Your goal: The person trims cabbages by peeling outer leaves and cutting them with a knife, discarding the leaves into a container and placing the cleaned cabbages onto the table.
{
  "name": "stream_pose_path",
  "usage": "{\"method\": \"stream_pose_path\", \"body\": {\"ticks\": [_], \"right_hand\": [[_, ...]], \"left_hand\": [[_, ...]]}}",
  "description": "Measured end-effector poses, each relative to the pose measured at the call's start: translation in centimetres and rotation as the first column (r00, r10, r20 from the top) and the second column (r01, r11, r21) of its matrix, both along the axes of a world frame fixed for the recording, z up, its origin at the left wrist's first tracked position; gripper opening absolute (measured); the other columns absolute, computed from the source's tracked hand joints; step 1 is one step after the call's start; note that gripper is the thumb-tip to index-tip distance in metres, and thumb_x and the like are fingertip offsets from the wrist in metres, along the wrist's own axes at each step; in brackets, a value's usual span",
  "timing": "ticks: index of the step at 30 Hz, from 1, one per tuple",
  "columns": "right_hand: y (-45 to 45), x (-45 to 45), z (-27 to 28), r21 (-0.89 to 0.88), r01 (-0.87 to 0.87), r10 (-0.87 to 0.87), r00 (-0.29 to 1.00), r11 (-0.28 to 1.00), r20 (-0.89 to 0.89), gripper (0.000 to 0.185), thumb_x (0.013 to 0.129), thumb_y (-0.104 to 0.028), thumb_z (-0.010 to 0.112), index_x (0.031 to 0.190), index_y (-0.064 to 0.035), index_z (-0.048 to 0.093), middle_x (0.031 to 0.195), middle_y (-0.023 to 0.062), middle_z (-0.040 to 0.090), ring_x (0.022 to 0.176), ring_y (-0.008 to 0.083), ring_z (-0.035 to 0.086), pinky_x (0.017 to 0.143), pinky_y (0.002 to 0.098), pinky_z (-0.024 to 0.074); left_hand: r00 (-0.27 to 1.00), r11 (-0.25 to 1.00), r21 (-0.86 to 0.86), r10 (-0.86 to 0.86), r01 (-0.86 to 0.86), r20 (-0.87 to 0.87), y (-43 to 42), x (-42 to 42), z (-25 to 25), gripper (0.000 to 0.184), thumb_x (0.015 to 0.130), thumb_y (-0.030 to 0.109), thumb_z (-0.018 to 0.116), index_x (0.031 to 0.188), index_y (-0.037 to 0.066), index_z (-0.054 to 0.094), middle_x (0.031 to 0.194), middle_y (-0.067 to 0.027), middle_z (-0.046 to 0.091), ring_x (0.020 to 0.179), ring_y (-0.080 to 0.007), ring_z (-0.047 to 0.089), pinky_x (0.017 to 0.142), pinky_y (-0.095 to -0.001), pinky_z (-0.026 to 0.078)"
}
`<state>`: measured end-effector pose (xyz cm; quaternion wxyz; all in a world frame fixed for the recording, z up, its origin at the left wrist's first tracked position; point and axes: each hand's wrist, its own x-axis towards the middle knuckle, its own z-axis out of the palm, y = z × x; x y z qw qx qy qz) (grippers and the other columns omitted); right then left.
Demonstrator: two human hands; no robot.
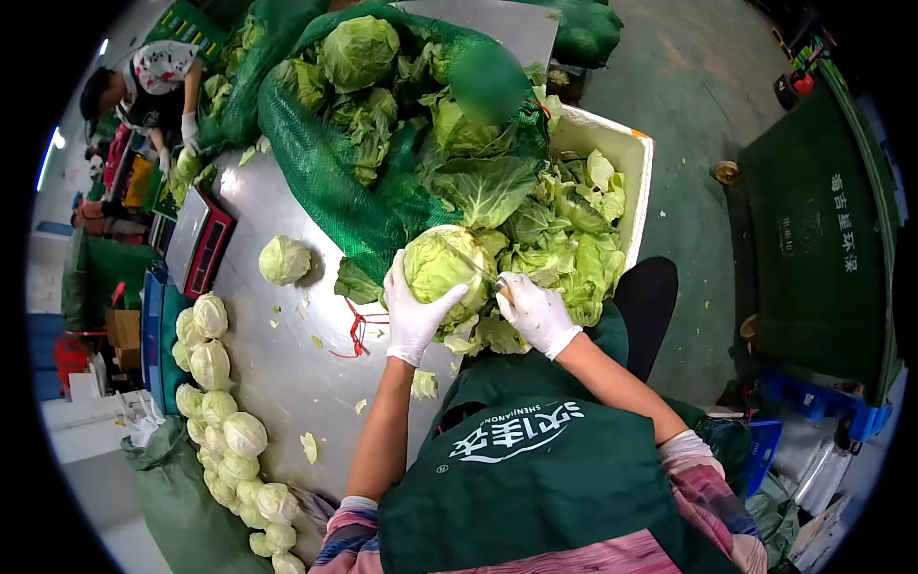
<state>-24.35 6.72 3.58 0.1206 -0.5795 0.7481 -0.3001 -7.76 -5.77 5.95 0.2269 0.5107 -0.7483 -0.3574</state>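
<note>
My gloved left hand (419, 314) grips a green cabbage (440, 268) from its left side, thumb across the front. On the other side of the head, my gloved right hand (538, 316) is closed around a small knife (504, 291); a bit of its brownish handle shows, and its thin blade appears to lie against the cabbage. Loose outer leaves (492, 187) lie just beyond the held head. Behind it, a green mesh sack (335, 206) lies open with several leafy cabbages (359, 53) in it. One trimmed cabbage (284, 260) sits alone to the left.
A white foam box (641, 191) full of stripped leaves stands at my right. Trimmed cabbages (218, 407) line the metal table's (287, 373) left edge, near a red scale (206, 244). A red tie (356, 330) lies by my left hand. A co-worker (158, 86) handles cabbage at upper left.
</note>
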Motion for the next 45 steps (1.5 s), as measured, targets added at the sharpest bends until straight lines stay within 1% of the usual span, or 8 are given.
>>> {"method": "stream_pose_path", "body": {"ticks": [21,24,27,32,34,38,42,45], "right_hand": [[-4.6,-3.3,1.1,0.612,-0.108,-0.017,0.981,0.784,0.194,0.055,0.091,-0.022,0.047,0.137,0.0065,0.037,0.099,0.0273,0.065,0.085,0.0384,0.065,0.08,0.0427,0.0504],[-3.7,-2.2,-0.1,0.499,-0.108,-0.38,0.518,0.86,0.767,0.06,0.095,-0.023,0.05,0.145,0.0011,0.026,0.069,0.0094,0.059,0.045,0.0178,0.053,0.043,0.0321,0.0463],[-4.0,-1.5,-1.3,0.385,-0.103,-0.359,0.201,0.917,0.911,0.06,0.095,-0.022,0.052,0.146,-0.0024,0.026,0.064,0.0025,0.051,0.041,0.0102,0.046,0.036,0.0259,0.0388],[-3.0,-0.9,-2.1,0.283,-0.109,-0.158,0.618,0.953,0.77,0.059,0.095,-0.021,0.053,0.146,-0.0065,0.029,0.065,0.0033,0.054,0.044,0.0116,0.048,0.042,0.0256,0.0413],[-2.2,-1.3,-3.1,0.107,-0.184,0.126,0.906,0.977,0.404,0.061,0.095,-0.019,0.054,0.148,-0.0072,0.027,0.066,0.0018,0.053,0.053,0.0108,0.049,0.051,0.0227,0.0435],[-2.0,-5.1,-0.8,0.388,0.057,-0.354,0.545,0.92,0.76,0.05,0.093,-0.023,0.056,0.137,-0.0032,0.044,0.075,0.0108,0.064,0.062,0.0154,0.06,0.058,0.0311,0.0485],[-2.1,-7.8,-0.3,0.16,0.369,-0.379,0.925,0.916,0.038,0.055,0.095,-0.037,0.052,0.138,-0.0051,0.039,0.077,0.0192,0.066,0.066,0.0353,0.064,0.062,0.0453,0.048],[-2.2,-5.7,1.2,0.062,0.234,-0.243,0.94,0.97,0.239,0.048,0.095,-0.036,0.051,0.13,-0.0045,0.048,0.086,0.0215,0.067,0.077,0.0389,0.064,0.069,0.0458,0.0496]], "left_hand": [[0.984,0.999,-0.006,-0.046,0.046,-0.173,0.3,2.1,-2.0,0.109,0.058,0.034,0.088,0.143,0.003,0.026,0.139,-0.0205,0.033,0.128,-0.034,0.034,0.107,-0.0441,0.032],[0.83,0.947,0.279,0.025,0.159,-0.558,-0.2,5.0,-3.7,0.107,0.06,0.025,0.087,0.144,0.002,0.024,0.139,-0.0163,0.034,0.129,-0.0284,0.036,0.109,-0.0396,0.032],[0.918,0.935,0.312,-0.033,0.168,-0.396,-0.6,9.0,-2.9,0.105,0.066,0.021,0.085,0.146,0.004,0.019,0.143,-0.0145,0.032,0.131,-0.0263,0.036,0.11,-0.0375,0.032],[0.707,0.432,0.892,0.59,0.131,-0.389,0.6,8.1,2.8,0.081,0.082,0.026,0.073,0.146,0.013,0.024,0.145,-0.0137,0.033,0.129,-0.0283,0.042,0.091,-0.0549,0.047],[0.728,0.456,0.889,0.621,-0.031,-0.292,1.2,7.4,0.5,0.074,0.084,0.026,0.07,0.143,0.017,0.027,0.14,-0.0131,0.04,0.122,-0.0305,0.05,0.076,-0.0596,0.052],[0.641,0.626,0.776,0.627,-0.077,-0.443,2.1,6.8,-1.6,0.071,0.076,0.015,0.078,0.13,0.003,0.033,0.122,-0.0151,0.052,0.102,-0.0262,0.061,0.079,-0.0389,0.056],[0.605,0.707,0.703,0.594,-0.077,-0.531,3.1,4.6,-2.3,0.075,0.074,0.012,0.08,0.131,0.002,0.032,0.123,-0.0157,0.051,0.104,-0.0247,0.059,0.083,-0.0374,0.055],[0.633,0.769,0.626,0.549,-0.127,-0.545,3.3,2.4,-3.3,0.082,0.072,0.011,0.082,0.134,0.001,0.029,0.125,-0.0156,0.048,0.109,-0.0234,0.056,0.089,-0.0356,0.051]]}}
